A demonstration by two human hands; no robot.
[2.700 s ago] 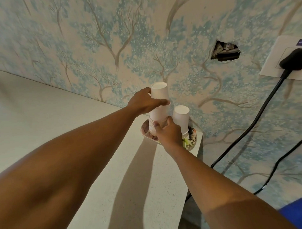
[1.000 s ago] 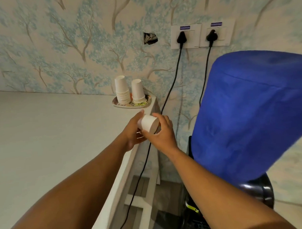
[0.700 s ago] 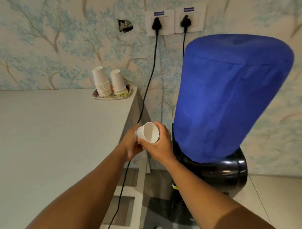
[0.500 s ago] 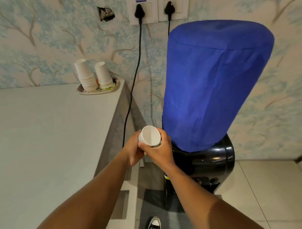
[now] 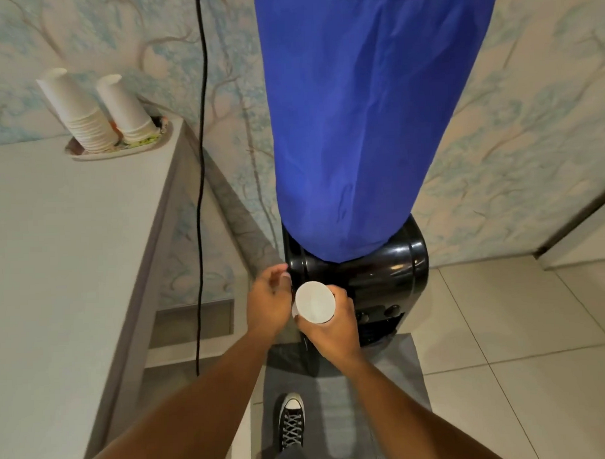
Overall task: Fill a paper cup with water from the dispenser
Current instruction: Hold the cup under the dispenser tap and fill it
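A white paper cup (image 5: 314, 302) stands upright and empty in my right hand (image 5: 328, 328), which grips it from below and the right. It is held in front of the black water dispenser (image 5: 375, 278), just left of the taps (image 5: 379, 314). A blue cloth cover (image 5: 369, 117) drapes the bottle on top. My left hand (image 5: 267, 301) hovers beside the cup on its left, fingers loosely apart, near the dispenser's left corner; whether it touches the cup I cannot tell.
Two stacks of upside-down paper cups (image 5: 94, 113) rest on a small plate (image 5: 120, 151) at the counter's (image 5: 64, 237) far corner. A black power cord (image 5: 200, 198) hangs between counter and dispenser. A sneaker (image 5: 290, 422) stands on a grey mat (image 5: 395, 373) on tiled floor.
I took one cup from the stack, carried it right and down to the dispenser front. The cup turned mouth-up, and my left hand came off it.
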